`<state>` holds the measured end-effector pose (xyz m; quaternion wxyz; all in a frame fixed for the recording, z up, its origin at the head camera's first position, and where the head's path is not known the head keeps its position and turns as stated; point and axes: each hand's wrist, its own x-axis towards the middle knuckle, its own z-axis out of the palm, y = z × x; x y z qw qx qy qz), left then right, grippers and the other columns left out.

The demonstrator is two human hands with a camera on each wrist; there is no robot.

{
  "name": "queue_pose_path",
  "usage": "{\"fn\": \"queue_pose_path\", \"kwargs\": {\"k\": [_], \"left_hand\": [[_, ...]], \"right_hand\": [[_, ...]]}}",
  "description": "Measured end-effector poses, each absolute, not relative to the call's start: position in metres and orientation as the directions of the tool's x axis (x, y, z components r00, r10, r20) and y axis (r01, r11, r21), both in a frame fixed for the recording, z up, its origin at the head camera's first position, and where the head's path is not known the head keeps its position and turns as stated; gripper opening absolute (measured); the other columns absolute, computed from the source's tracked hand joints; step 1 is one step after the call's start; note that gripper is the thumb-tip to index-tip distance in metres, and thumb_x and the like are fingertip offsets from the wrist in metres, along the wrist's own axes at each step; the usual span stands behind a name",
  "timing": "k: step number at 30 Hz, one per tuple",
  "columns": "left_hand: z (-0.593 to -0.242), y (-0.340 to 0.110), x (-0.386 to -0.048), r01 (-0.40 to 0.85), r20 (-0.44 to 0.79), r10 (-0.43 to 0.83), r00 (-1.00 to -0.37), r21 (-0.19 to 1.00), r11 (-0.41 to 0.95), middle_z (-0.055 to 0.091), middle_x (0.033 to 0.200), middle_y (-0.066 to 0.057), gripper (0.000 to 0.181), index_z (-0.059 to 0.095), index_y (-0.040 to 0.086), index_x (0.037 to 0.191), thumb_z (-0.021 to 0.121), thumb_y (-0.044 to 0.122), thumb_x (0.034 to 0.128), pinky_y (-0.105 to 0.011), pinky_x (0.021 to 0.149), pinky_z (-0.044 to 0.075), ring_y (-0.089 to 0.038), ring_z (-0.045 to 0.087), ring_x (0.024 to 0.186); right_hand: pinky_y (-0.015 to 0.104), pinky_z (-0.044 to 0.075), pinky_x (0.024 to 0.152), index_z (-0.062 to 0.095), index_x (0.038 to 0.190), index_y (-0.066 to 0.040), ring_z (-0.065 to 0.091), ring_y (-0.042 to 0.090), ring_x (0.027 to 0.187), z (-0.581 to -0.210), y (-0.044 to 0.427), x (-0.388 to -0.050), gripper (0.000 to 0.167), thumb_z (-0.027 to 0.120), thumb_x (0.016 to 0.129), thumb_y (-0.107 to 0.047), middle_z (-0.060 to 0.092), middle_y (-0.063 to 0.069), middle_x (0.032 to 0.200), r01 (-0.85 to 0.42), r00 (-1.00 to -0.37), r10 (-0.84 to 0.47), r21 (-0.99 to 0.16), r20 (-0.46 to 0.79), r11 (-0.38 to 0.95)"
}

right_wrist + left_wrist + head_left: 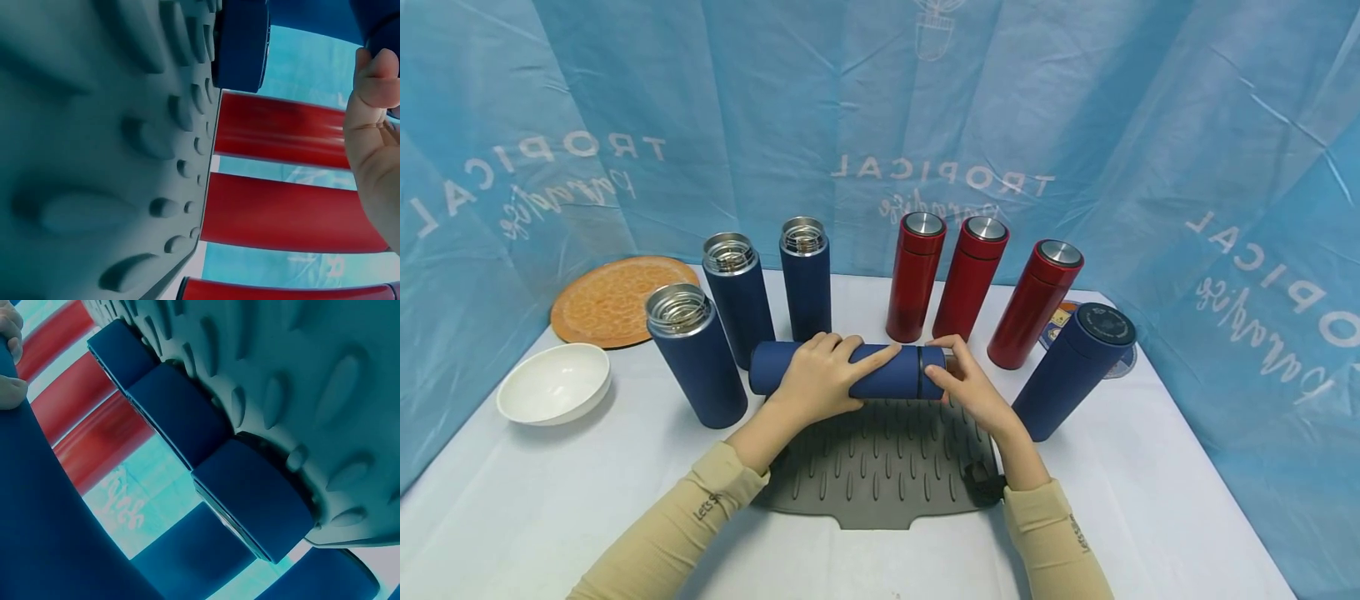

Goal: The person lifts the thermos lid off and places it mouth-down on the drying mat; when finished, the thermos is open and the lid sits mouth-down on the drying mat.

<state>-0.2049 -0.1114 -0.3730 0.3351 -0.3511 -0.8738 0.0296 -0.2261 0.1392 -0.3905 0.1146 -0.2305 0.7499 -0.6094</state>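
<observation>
Bottle lies sideways in left grip and right grip.

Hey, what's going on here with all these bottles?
Somebody's left hand holds a blue bottle sideways above a grey mat, while the right hand grips its lid. Three blue lids sit on the mat, and three open blue bottles stand to the left. Three red bottles and another blue bottle, all capped, stand to the right.
</observation>
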Motion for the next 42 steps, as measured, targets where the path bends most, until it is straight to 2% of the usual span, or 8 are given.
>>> {"fn": "queue_pose_path", "kwargs": {"k": [4,10,17,21,26,32,39,42], "left_hand": [[-0.373,-0.111,-0.206,0.597,0.567,0.636,-0.523,-0.289,0.748,0.064,0.097,-0.011,0.092,0.048,0.030,0.133,0.085,0.050,0.0522,-0.040,0.077,0.053,-0.028,0.061,0.079],[-0.373,-0.111,-0.205,0.601,0.568,0.633,-0.526,-0.278,0.749,0.064,0.096,-0.011,0.091,0.048,0.030,0.133,0.085,0.050,0.0520,-0.040,0.075,0.053,-0.029,0.061,0.078],[-0.372,-0.112,-0.204,0.607,0.554,0.627,-0.547,-0.253,0.753,0.064,0.097,-0.011,0.090,0.049,0.031,0.133,0.085,0.049,0.0525,-0.041,0.074,0.054,-0.029,0.062,0.079],[-0.371,-0.113,-0.204,0.616,0.553,0.627,-0.549,-0.239,0.751,0.065,0.097,-0.011,0.090,0.049,0.031,0.132,0.086,0.047,0.0521,-0.041,0.074,0.053,-0.029,0.062,0.080],[-0.370,-0.113,-0.206,0.633,0.544,0.632,-0.552,-0.221,0.742,0.065,0.098,-0.010,0.089,0.049,0.031,0.132,0.086,0.047,0.0523,-0.041,0.074,0.053,-0.029,0.062,0.081],[-0.368,-0.116,-0.207,0.651,0.492,0.636,-0.594,-0.170,0.740,0.066,0.101,-0.009,0.088,0.048,0.031,0.133,0.084,0.046,0.0546,-0.040,0.071,0.053,-0.027,0.062,0.082],[-0.365,-0.119,-0.207,0.646,0.421,0.628,-0.654,-0.121,0.754,0.066,0.103,-0.008,0.086,0.048,0.030,0.134,0.083,0.045,0.0571,-0.041,0.072,0.053,-0.026,0.062,0.086],[-0.363,-0.119,-0.207,0.640,0.393,0.633,-0.667,-0.133,0.756,0.066,0.103,-0.008,0.087,0.047,0.031,0.135,0.083,0.045,0.0572,-0.041,0.072,0.053,-0.027,0.062,0.087]], "right_hand": [[0.042,0.045,0.065,0.036,0.126,-0.013,0.051,0.028,0.088,-0.392,0.140,-0.226,0.036,0.049,0.093,-0.016,0.051,0.020,0.110,-0.217,-0.872,-0.477,-0.960,0.109,0.177],[0.045,0.044,0.068,0.034,0.128,-0.008,0.051,0.031,0.089,-0.396,0.139,-0.227,0.041,0.052,0.092,-0.019,0.050,0.024,0.110,-0.254,-0.864,-0.484,-0.952,0.143,0.171],[0.038,0.049,0.077,0.032,0.128,-0.007,0.055,0.033,0.096,-0.397,0.140,-0.226,0.045,0.055,0.091,-0.019,0.050,0.026,0.114,-0.285,-0.841,-0.511,-0.948,0.177,0.141],[0.037,0.050,0.079,0.032,0.128,-0.009,0.055,0.032,0.097,-0.397,0.140,-0.226,0.048,0.058,0.090,-0.023,0.050,0.026,0.115,-0.298,-0.837,-0.516,-0.943,0.185,0.146],[0.038,0.051,0.077,0.033,0.129,-0.005,0.054,0.033,0.096,-0.398,0.141,-0.226,0.053,0.061,0.087,-0.022,0.051,0.026,0.116,-0.334,-0.836,-0.511,-0.925,0.201,0.183],[0.036,0.052,0.074,0.039,0.126,-0.011,0.055,0.033,0.093,-0.397,0.141,-0.224,0.052,0.066,0.083,-0.019,0.054,0.023,0.114,-0.394,-0.830,-0.510,-0.884,0.225,0.251],[0.040,0.049,0.081,0.038,0.127,-0.019,0.053,0.032,0.099,-0.393,0.142,-0.222,0.055,0.069,0.081,-0.020,0.050,0.018,0.119,-0.399,-0.811,-0.549,-0.878,0.202,0.266],[0.043,0.047,0.084,0.036,0.127,-0.018,0.052,0.034,0.102,-0.390,0.142,-0.221,0.055,0.068,0.082,-0.015,0.047,0.019,0.121,-0.382,-0.802,-0.570,-0.888,0.180,0.257]]}}
